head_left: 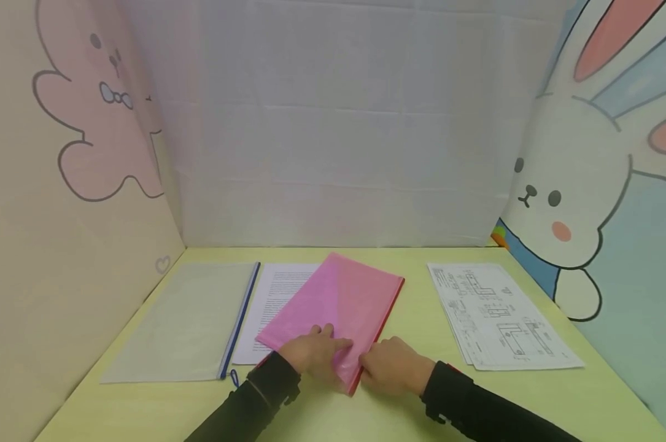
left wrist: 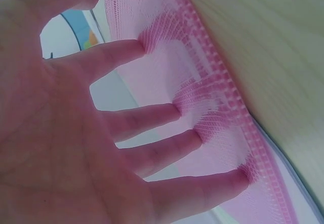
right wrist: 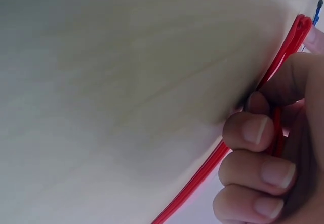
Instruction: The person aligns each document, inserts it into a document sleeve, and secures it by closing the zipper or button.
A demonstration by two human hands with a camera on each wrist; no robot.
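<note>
A pink mesh zipper document bag [head_left: 366, 291] lies at a slant in the middle of the table, its red zipper edge [right wrist: 195, 181] running along the right side. My left hand [head_left: 313, 355] rests on the bag's near part; in the left wrist view its spread, fairly straight fingertips [left wrist: 169, 112] press into the mesh and wrinkle it. At the near end of the zipper, my right hand [head_left: 396, 366] has its fingers curled around the red edge and pinches it. Whatever part of the zipper sits inside that grip is hidden by the fingers.
Under the bag's left part lies a printed text sheet [head_left: 280, 294], partly covered. Further left is a whitish document bag [head_left: 183, 325] with a blue zipper and a blue pull loop [head_left: 234, 377]. Sheets with technical drawings [head_left: 498, 319] lie to the right. Walls enclose the table's back and sides.
</note>
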